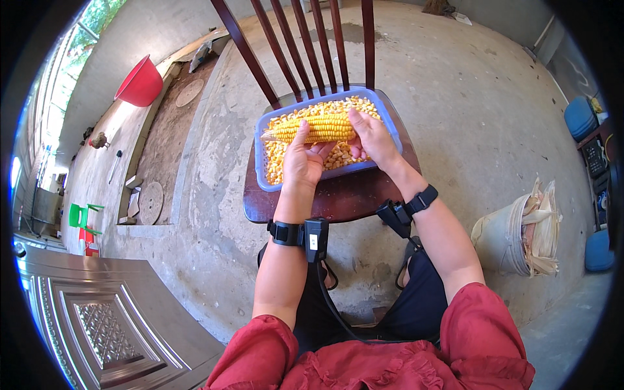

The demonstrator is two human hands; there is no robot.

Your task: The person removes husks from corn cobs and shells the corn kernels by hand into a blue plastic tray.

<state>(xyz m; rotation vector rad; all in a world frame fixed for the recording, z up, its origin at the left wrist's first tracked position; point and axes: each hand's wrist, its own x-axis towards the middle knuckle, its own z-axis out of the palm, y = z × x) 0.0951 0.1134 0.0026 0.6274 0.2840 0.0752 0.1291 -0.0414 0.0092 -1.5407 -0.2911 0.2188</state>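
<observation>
Both hands hold one yellow ear of corn (319,128) level above a blue plastic basket (261,170) of loose corn kernels (275,163). My left hand (304,158) supports the ear from below, its thumb on the near side towards the pointed pale tip. At the thick right end is my right hand (373,136), with its thumb on top and the fingers bent below. The basket rests on the seat of a dark wooden chair (336,200). Part of the kernels is hidden by the ear and hands.
The chair's slatted back (312,44) rises behind the basket. To the right on the floor stands a white bucket (499,236) with corn husks (543,229). A metal door panel (107,321) is at lower left, and a red tub (141,82) lies farther off.
</observation>
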